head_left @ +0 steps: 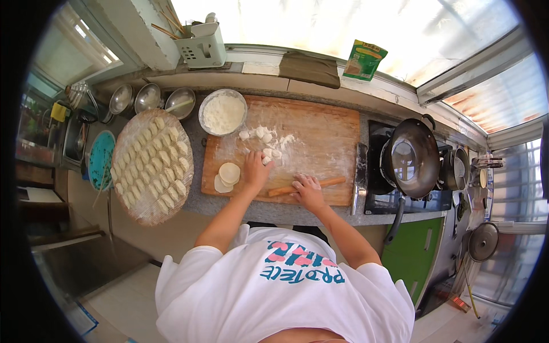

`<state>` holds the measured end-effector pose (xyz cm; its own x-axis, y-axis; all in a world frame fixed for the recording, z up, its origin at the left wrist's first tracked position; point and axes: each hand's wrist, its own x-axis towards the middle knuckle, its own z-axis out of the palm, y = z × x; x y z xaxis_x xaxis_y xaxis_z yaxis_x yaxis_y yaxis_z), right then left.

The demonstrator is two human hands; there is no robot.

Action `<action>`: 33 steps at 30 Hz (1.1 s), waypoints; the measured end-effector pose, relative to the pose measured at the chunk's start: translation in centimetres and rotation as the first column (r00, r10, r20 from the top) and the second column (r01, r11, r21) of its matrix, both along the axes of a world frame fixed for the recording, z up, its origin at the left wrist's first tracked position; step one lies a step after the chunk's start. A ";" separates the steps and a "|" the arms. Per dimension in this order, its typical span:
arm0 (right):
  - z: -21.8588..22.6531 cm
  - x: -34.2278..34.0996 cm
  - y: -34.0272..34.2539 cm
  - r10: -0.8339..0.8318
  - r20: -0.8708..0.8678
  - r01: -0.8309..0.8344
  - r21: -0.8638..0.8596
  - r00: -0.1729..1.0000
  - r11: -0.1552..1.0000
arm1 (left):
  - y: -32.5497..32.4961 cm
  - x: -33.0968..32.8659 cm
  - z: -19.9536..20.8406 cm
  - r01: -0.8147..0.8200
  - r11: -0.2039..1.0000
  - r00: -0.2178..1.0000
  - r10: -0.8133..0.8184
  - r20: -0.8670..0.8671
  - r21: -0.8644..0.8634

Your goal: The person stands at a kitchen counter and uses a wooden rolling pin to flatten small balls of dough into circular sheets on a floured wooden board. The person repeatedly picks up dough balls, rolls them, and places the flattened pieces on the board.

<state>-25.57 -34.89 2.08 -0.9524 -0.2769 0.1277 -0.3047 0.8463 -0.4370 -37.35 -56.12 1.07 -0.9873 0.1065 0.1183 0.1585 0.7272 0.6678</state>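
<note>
My left hand (255,171) is over the middle of a floured wooden board (331,137), its thumb and fingers closed on a small piece of dough (266,160). Against those fingertips lie more dough pieces (276,154). Farther back on the board sit several others (261,132) in scattered flour. My right hand (307,190) grips a wooden rolling pin (333,181) near the board's front edge, fingers over its middle. To the left of my left hand, round flat wrappers (229,173) overlap.
A round tray (130,201) of dumplings stands at left, beside a turquoise basin (102,153). Behind the board's left corner is a bowl of flour (223,112); metal bowls (180,102) line the back. A cleaver (359,171) lies along the right edge, before a wok (410,157) on the stove.
</note>
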 end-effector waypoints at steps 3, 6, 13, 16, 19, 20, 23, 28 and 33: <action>0.1 -0.1 0.0 0.022 0.003 -0.021 -0.019 1.000 1.000 | 0.3 -0.6 -0.7 -0.025 1.000 1.000 0.025 -0.015 -0.005; 0.2 -0.2 0.2 0.031 0.010 -0.031 -0.023 0.999 0.999 | 0.0 -0.2 -1.2 0.049 0.998 0.998 -0.051 -0.035 -0.041; -0.1 -0.2 0.9 0.056 -0.030 -0.057 -0.032 0.998 0.998 | 0.7 2.0 -0.3 0.216 0.975 0.976 -0.215 -0.027 0.046; 0.0 -0.3 1.2 0.075 -0.030 -0.076 -0.040 0.997 0.996 | 0.7 0.3 -0.8 0.122 0.991 0.986 -0.113 -0.123 0.063; 0.1 -0.1 1.1 0.073 -0.014 -0.074 -0.019 0.997 0.997 | 0.6 -1.5 -0.6 0.066 0.997 0.995 -0.063 -0.076 0.035; 0.1 -0.2 1.2 0.072 -0.009 -0.072 -0.017 0.997 0.997 | 0.4 -1.3 -0.9 0.093 0.996 0.992 -0.091 -0.090 0.016; -0.2 -0.3 1.3 0.078 -0.022 -0.079 -0.022 0.997 0.997 | 0.3 0.3 -1.1 0.158 0.987 0.982 -0.159 -0.105 -0.017; -0.2 -0.2 1.3 0.073 -0.030 -0.073 -0.025 0.997 0.997 | 0.8 3.3 -0.4 0.154 0.987 0.987 -0.156 -0.036 -0.049; -0.2 -0.3 1.5 0.090 -0.035 -0.090 -0.002 0.995 0.996 | 0.8 3.5 -0.1 0.250 0.966 0.967 -0.253 -0.037 -0.064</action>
